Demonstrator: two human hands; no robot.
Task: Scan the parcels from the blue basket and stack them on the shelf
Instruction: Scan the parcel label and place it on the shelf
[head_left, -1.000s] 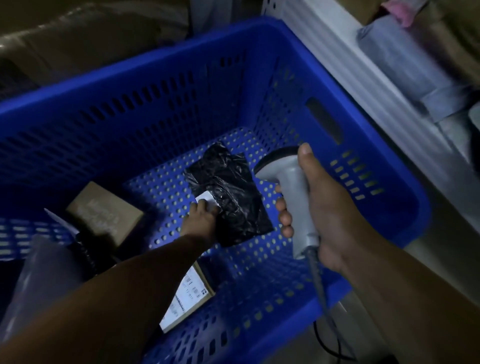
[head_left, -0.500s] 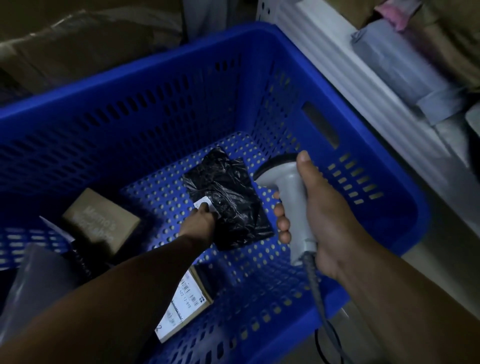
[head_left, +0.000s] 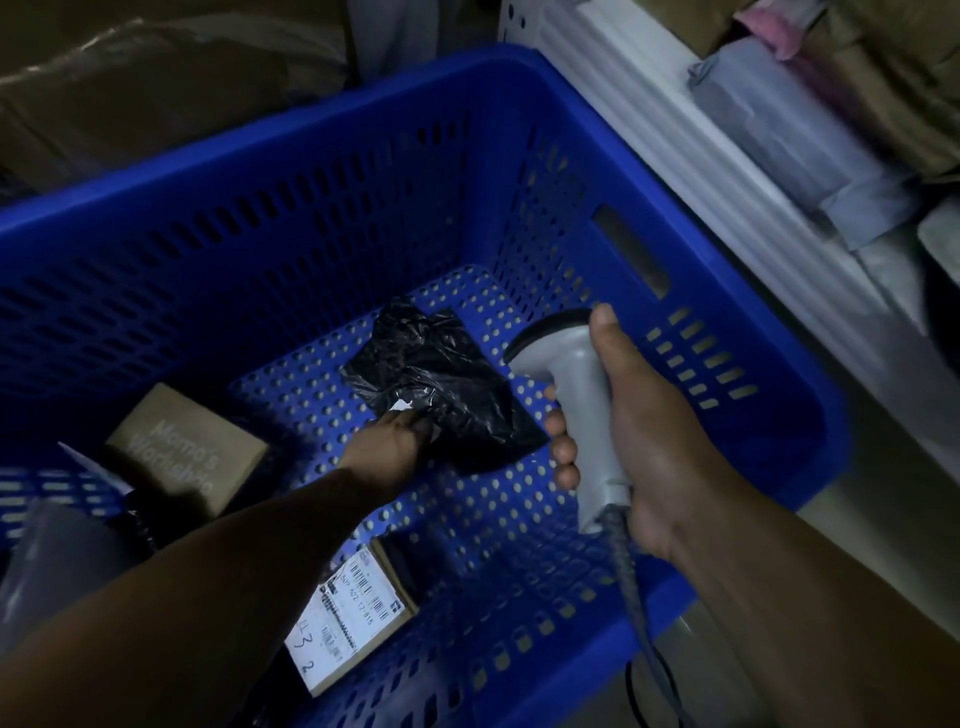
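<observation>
Pinching black parcel's (head_left: 447, 384) edge: left hand (head_left: 389, 449)

The white label (head_left: 402, 405) on the black parcel (head_left: 447, 374) is mostly covered by the left hand (head_left: 387, 449), so we cannot read it. The left forearm (head_left: 208, 587) hides part of the labelled box (head_left: 353, 618). The grey bag (head_left: 47, 561) (bottom left) and the cable (head_left: 631, 587) from the scanner (head_left: 571, 384) run off the edge.
</observation>
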